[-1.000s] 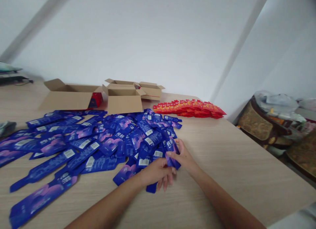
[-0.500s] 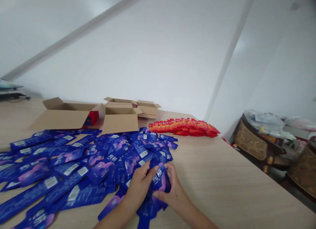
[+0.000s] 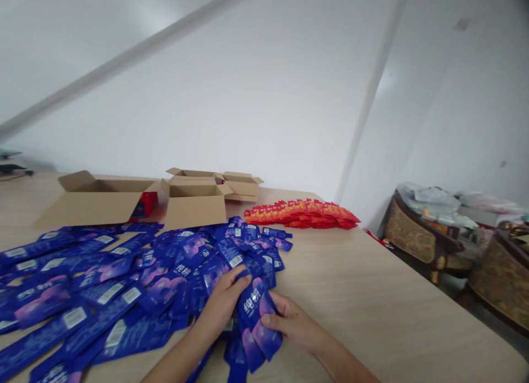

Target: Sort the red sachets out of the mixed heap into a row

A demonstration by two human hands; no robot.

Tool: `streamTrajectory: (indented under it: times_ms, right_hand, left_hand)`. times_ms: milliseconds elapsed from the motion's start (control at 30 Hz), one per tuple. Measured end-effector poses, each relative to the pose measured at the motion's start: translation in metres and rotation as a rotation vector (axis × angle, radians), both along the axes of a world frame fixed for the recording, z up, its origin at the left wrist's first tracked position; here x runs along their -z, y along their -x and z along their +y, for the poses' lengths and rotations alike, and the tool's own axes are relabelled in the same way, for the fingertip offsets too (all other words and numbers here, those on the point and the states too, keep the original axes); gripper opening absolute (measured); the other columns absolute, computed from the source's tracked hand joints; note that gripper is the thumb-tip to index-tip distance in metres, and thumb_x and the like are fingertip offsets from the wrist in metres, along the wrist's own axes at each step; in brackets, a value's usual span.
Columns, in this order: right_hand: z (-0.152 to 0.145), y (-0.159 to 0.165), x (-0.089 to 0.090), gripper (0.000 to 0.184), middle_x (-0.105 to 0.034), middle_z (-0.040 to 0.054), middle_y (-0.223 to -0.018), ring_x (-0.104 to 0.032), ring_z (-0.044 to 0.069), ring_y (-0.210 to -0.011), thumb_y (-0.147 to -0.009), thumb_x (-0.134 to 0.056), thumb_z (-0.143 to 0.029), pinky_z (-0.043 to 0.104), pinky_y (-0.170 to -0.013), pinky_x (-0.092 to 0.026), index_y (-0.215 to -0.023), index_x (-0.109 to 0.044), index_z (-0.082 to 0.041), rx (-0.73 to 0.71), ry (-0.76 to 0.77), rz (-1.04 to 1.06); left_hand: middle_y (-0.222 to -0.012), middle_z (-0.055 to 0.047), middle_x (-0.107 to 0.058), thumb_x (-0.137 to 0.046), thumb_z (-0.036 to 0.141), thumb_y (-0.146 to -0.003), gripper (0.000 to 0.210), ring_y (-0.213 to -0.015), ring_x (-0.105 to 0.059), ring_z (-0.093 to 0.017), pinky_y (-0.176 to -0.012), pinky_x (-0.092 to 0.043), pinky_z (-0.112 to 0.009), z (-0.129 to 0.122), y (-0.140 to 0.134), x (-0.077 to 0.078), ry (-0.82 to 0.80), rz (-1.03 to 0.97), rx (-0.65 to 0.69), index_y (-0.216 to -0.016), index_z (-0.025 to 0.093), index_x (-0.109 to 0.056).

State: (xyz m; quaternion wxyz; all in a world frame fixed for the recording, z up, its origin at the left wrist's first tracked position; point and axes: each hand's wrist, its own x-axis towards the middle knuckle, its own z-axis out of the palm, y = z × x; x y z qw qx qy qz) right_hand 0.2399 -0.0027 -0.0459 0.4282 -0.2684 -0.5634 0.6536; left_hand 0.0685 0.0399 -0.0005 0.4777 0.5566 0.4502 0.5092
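Between my two hands are a few blue packets (image 3: 253, 306) with pink shapes and white characters, overlapping and tilted towards me. My left hand (image 3: 229, 292) pinches their upper left end, thumb on top. At their right edge my right hand (image 3: 287, 322) grips with the thumb across the front and the fingers behind. Below and behind them, more blue packets lie on the table. To the left spreads a large loose pile of the same blue packets (image 3: 119, 284), some with white barcode labels facing up.
Open cardboard boxes (image 3: 196, 211) stand behind the pile, near the wall. A row of overlapping red and orange packets (image 3: 303, 213) lies at the table's back right. Beyond the right edge of the table (image 3: 372, 295), patterned chairs (image 3: 409, 228) hold plastic bags.
The held packets have turned more face-on and come lower, with more than one now fanned out. My right hand has closed on their right edge. The view has shifted slightly right.
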Motion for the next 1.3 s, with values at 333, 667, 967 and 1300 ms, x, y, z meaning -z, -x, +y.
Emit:
streamTrajectory:
  times_ms: [333,667,967,1300]
  right_hand:
    - [-0.007,-0.015,-0.024,0.042,-0.063,0.0018,-0.088,-0.06,0.015,-0.08,-0.07,-0.072,-0.042,0.031,-0.081,-0.046,-0.102,-0.061,-0.018,0.043,0.135,-0.003]
    - [-0.011,-0.012,-0.028,0.042,-0.066,0.0048,-0.102,-0.063,0.018,-0.089,-0.075,-0.069,-0.041,0.035,-0.089,-0.045,-0.11,-0.06,-0.019,0.06,0.136,-0.013]
    - [0.033,-0.119,-0.013,0.044,-0.071,0.0076,-0.089,-0.066,0.026,-0.085,-0.064,-0.073,-0.047,0.04,-0.078,-0.052,-0.092,-0.068,-0.014,0.842,0.224,-0.194]
    - [0.032,-0.28,0.024,0.052,-0.07,0.0157,-0.089,-0.066,0.027,-0.086,-0.077,-0.053,-0.051,0.035,-0.073,-0.05,-0.1,-0.067,-0.006,0.999,0.257,-1.046]
  left_hand:
    - [-0.044,0.008,-0.049,-0.067,0.036,-0.069,0.023,-0.03,-0.043,-0.008,-0.029,-0.035,-0.018,-0.015,-0.01,-0.01,0.379,-0.43,0.31,-0.072,0.019,-0.052]
    - [-0.039,0.009,-0.042,-0.057,0.05,-0.075,0.034,-0.028,-0.037,-0.008,-0.03,-0.04,-0.02,-0.01,-0.007,-0.007,0.384,-0.459,0.281,-0.067,0.019,-0.048]
    - [-0.045,0.004,-0.054,-0.054,0.063,-0.071,0.046,-0.033,-0.049,-0.01,-0.036,-0.045,-0.023,-0.008,-0.022,0.033,0.379,-0.103,0.518,-0.076,0.017,-0.052]
    - [-0.046,0.005,-0.052,-0.054,0.056,-0.074,0.039,-0.033,-0.046,-0.007,-0.035,-0.042,-0.018,-0.024,-0.036,0.061,0.278,-0.02,0.57,-0.072,0.017,-0.052]
